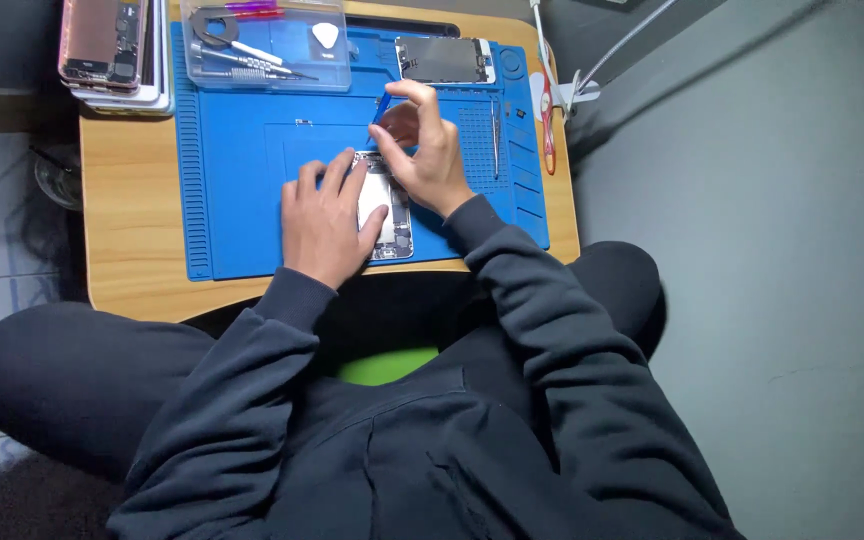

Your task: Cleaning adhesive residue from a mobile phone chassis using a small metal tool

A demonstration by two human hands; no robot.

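Hands at frame centre: our left hand (324, 222) lies flat, pinning the opened phone (388, 215) on the blue mat (237, 180); our right hand (424, 150) pinches a blue tool (381, 104). Beyond, upper centre, the removed screen (444, 60) rests; internals remain.

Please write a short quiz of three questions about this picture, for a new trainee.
1. True or false: the left hand rests flat on the opened phone.
2. What does the right hand pinch? A. a thin blue tool B. the red scissors C. the white pick
3. Where does the loose phone screen lie?

Key
1. True.
2. A.
3. On the blue mat, at its far edge, right of the clear tool box.
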